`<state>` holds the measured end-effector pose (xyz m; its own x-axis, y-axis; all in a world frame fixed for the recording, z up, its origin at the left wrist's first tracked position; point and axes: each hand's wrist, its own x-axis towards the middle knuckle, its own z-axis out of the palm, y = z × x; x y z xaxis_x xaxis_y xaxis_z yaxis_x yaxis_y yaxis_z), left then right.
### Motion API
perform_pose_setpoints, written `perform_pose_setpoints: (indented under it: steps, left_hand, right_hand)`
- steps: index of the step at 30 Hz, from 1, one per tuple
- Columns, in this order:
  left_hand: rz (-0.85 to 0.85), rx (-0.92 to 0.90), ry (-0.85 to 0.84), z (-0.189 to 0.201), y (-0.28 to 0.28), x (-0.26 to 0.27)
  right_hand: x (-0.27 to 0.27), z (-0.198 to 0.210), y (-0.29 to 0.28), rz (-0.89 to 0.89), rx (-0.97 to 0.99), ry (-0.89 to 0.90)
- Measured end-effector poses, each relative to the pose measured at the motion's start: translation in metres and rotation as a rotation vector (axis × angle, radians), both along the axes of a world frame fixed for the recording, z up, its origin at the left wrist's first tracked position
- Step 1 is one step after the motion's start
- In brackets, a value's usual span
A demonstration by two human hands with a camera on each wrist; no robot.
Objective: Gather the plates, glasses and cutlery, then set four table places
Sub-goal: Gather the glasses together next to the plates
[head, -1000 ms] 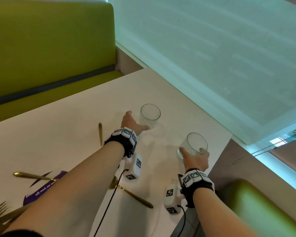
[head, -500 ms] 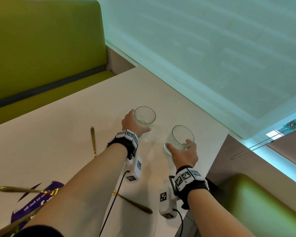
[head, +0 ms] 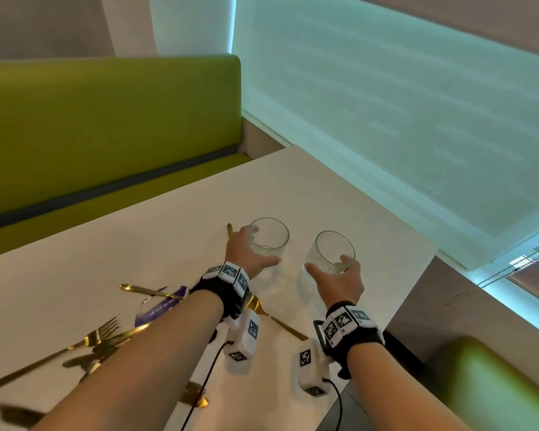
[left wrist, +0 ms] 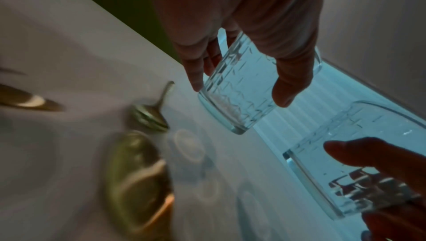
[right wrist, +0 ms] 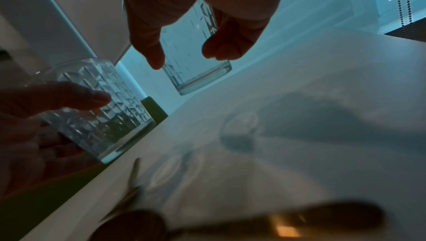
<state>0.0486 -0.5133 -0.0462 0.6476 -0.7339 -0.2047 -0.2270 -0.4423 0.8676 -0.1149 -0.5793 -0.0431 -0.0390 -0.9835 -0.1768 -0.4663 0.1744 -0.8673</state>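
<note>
Two clear patterned glasses are held a little above the white table (head: 168, 219). My left hand (head: 250, 254) grips the left glass (head: 269, 241) around its side; in the left wrist view the fingers and thumb clamp this glass (left wrist: 237, 91), which is tilted. My right hand (head: 335, 276) grips the right glass (head: 332, 253), seen from below in the right wrist view (right wrist: 196, 57). Each wrist view also catches the other glass (left wrist: 345, 155) (right wrist: 99, 106). Gold cutlery lies on the table: a fork (head: 87, 339), a spoon (head: 147, 290) and a long handle (head: 280, 321).
A purple printed paper (head: 159, 307) lies under the cutlery. A green bench (head: 106, 135) runs along the table's far side, and another green seat (head: 492, 384) is at the near right. A window with a blind (head: 402, 104) borders the table's right edge.
Both glasses have come off the table and moved closer together, toward me and to the left. My hands keep the same grips. The head view has tilted up.
</note>
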Motion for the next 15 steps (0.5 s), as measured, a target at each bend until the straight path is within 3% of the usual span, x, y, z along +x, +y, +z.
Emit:
perform_pose_setpoints:
  steps: [9, 15]
  left_hand:
    - [0.089, -0.069, -0.016, 0.032, 0.223, 0.002]
    - [0.239, -0.082, 0.025, 0.025, 0.382, -0.005]
  right_hand:
    - [0.024, 0.034, 0.194, 0.196, -0.026, -0.049]
    - [0.035, 0.036, 0.335, 0.364, 0.006, -0.028]
